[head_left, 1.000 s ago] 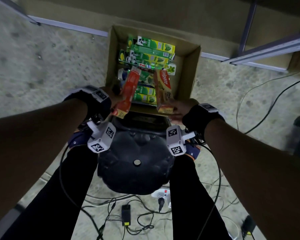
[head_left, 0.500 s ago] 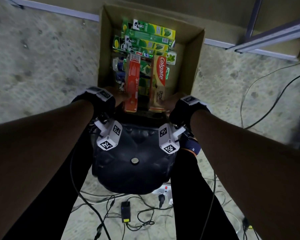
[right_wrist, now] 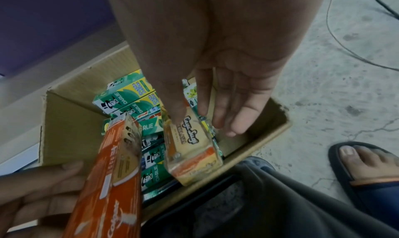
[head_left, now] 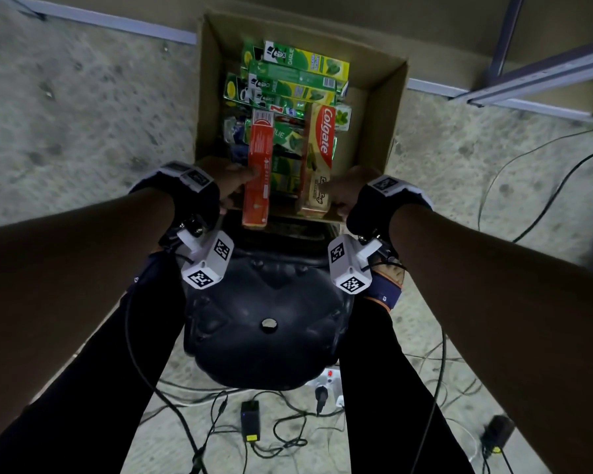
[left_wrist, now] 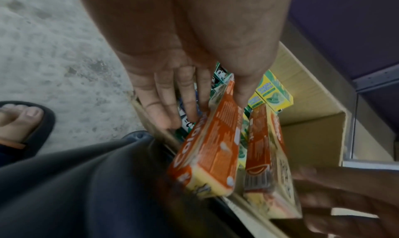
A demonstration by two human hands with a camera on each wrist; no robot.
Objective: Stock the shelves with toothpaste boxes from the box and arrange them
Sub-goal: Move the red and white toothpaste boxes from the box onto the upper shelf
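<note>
An open cardboard carton [head_left: 384, 107] on the floor holds several green Darlie toothpaste boxes [head_left: 298, 68]. My left hand [head_left: 233, 183] pinches the near end of a red-orange Colgate box [head_left: 259, 172] between thumb and fingers, seen up close in the left wrist view [left_wrist: 215, 147]. My right hand [head_left: 350, 189] grips a yellow and red Colgate box [head_left: 319, 155] the same way, thumb on its printed face [right_wrist: 192, 147]. Both boxes lie parallel over the carton's near edge, pointing away from me.
A metal shelf frame [head_left: 541, 77] stands at the upper right against the wall. A dark rounded seat [head_left: 267, 323] sits between my legs. Cables, an adapter [head_left: 250, 424] and a power strip [head_left: 326, 381] lie on the concrete floor. A sandalled foot [right_wrist: 367, 164] stands beside the carton.
The two Colgate boxes, slanted a second ago, have straightened and now lie parallel. Both hands have stayed at the carton's near edge, still holding them.
</note>
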